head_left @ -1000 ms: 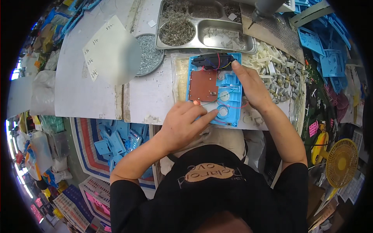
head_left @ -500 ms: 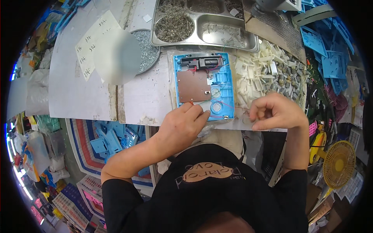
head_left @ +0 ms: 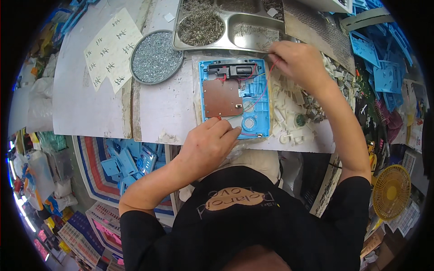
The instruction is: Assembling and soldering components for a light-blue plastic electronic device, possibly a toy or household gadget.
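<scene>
Pinching red wire (head_left: 271,72) (thin, curved)

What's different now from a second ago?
The right hand let go of the blue case, swung right, then forward beside the metal tray, and now seems to hold a red wire. The left hand stayed at the case's lower left corner; the brown board stayed inside.

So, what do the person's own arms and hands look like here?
The left hand and right hand are ungloved, with nothing visibly worn on fingers or wrists. The forearms are uncovered, below short, loose black sleeves that show no visible markings.
</scene>
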Tool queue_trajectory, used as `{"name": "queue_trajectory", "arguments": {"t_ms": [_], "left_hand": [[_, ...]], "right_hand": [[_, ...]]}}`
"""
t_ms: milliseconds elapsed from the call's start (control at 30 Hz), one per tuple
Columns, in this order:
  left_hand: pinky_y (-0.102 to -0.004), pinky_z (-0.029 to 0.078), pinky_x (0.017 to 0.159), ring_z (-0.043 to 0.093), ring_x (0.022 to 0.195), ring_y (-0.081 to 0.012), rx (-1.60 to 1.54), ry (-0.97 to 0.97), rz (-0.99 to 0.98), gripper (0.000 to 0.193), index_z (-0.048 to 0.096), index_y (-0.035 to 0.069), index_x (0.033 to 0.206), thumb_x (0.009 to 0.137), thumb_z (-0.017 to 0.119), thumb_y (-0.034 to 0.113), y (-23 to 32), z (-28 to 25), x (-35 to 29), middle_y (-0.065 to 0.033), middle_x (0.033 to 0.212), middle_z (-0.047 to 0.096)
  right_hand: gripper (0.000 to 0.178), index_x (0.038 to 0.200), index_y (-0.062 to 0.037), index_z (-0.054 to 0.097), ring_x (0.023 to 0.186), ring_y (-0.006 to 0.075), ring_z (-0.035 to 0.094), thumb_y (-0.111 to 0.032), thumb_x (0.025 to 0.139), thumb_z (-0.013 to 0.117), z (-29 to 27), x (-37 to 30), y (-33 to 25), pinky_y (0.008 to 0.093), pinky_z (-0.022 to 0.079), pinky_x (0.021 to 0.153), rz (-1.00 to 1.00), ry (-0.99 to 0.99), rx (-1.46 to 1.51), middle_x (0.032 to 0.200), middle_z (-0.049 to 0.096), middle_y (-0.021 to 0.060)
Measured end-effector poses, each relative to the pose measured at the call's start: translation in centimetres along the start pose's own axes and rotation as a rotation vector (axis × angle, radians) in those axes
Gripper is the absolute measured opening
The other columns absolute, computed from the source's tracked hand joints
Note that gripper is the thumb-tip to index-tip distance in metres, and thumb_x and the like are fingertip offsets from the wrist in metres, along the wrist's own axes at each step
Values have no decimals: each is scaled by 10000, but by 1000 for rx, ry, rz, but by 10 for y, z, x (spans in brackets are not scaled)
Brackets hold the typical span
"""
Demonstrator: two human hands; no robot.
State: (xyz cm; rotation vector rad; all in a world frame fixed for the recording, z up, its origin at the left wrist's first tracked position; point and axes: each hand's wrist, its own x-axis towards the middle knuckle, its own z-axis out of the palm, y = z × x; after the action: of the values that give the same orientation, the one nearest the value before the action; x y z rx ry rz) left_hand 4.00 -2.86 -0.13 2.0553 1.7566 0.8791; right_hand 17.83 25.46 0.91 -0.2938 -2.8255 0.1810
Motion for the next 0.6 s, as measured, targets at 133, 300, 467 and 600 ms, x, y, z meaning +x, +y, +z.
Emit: {"name": "queue_trajectory", "arguments": {"t_ms": [133, 300, 467, 600], "left_hand": [[-379, 537, 674, 633, 788, -267, -22, 11, 2, 267, 723, 29, 1040, 788, 787, 85, -1, 0, 0, -82, 872, 623], [-411, 509, 760, 627, 876, -297, -166, 60, -154, 284, 703, 39, 1057, 791, 784, 99, 11, -6, 1, -83, 966, 614], [-391, 466, 834, 591, 912, -244, -52, -92, 232, 214, 687, 52, 993, 798, 694, 141, 16, 8, 6, -58, 913, 566], [-392, 466, 832, 596, 916, -222, -41, -55, 374, 199, 693, 64, 962, 797, 645, 164, 8, 16, -3, -57, 921, 572]], "right_hand": [[101, 821, -93, 597, 724, 335, 671, -159, 815, 674, -46, -16, -19, 455, 512, 625, 144, -153, -32, 787, 669, 101], [162, 819, -62, 604, 698, 356, 669, -180, 759, 698, -108, -68, -93, 478, 517, 614, 159, -614, 179, 734, 629, 133], [295, 987, -69, 631, 743, 342, 672, -271, 813, 756, -97, -87, -132, 441, 520, 625, -15, -850, 745, 828, 642, 104], [402, 1094, -75, 683, 869, 303, 629, -330, 798, 779, -41, -77, -127, 430, 489, 775, 33, -110, 538, 902, 647, 68]]}}
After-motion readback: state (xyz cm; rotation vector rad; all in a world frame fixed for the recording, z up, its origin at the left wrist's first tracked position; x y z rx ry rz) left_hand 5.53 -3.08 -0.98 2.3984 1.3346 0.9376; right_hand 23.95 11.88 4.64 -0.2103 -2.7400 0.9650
